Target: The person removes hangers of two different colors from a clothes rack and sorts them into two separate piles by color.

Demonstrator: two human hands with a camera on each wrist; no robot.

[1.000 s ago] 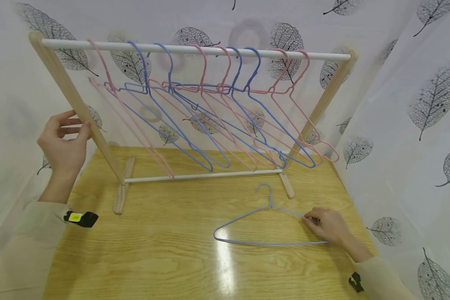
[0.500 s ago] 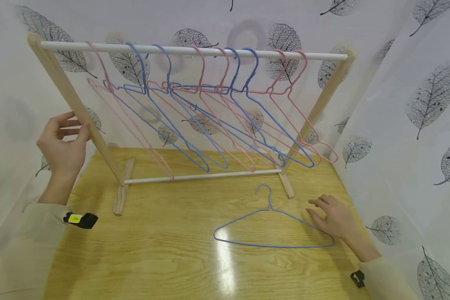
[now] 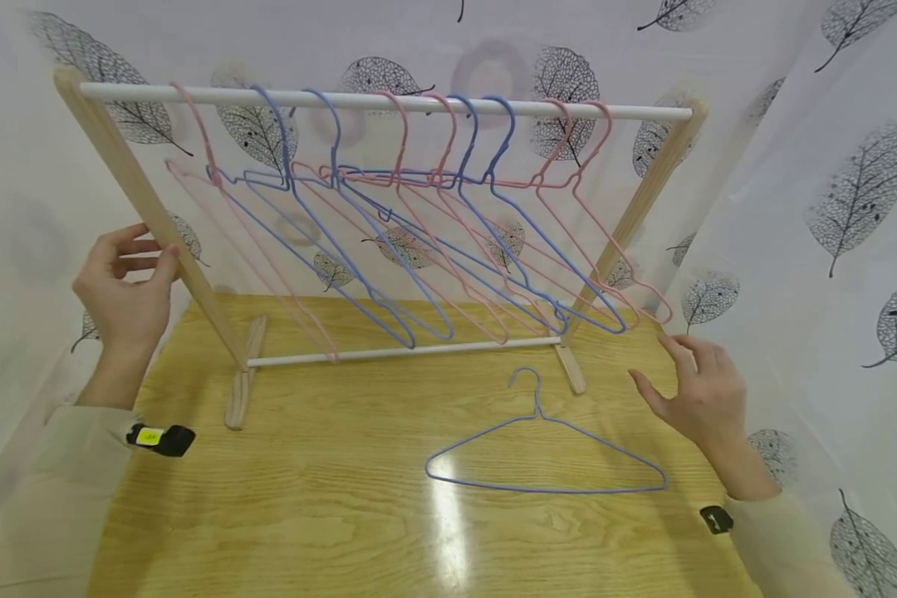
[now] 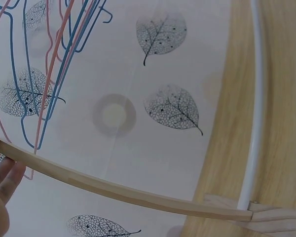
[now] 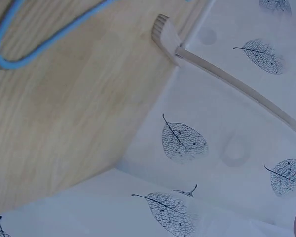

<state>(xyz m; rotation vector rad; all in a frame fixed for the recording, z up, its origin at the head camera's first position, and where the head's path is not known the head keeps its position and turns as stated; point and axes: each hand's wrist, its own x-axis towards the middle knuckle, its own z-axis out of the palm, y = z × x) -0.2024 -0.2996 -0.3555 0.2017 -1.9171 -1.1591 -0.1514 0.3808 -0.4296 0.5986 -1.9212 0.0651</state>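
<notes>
My left hand (image 3: 127, 291) grips the left wooden post (image 3: 130, 178) of a clothes rack, thumb in front and fingers behind; in the left wrist view its fingertips show at the post (image 4: 103, 186). On the table lies a blue-purple wire hanger (image 3: 546, 491), flat, hook toward the rack. To its right my right hand (image 3: 703, 394) is raised, fingers spread and holding nothing. Part of that hanger (image 5: 34, 55) appears in the right wrist view, where only a bit of the hand shows. Several pink hangers (image 3: 208, 149) and blue hangers (image 3: 286, 145) hang from the white top rail (image 3: 359, 99).
The rack's right post (image 3: 646, 195) stands on a wooden foot (image 3: 571, 365) near the right hand. A white lower bar (image 3: 404, 351) joins both feet. The wooden table (image 3: 306, 498) meets leaf-printed white cloth (image 3: 830, 332) at the back and right.
My right hand has let go of the hanger on the table and moved up and right. The left hand stays on the post. The leftmost pink hanger has swung slightly left.
</notes>
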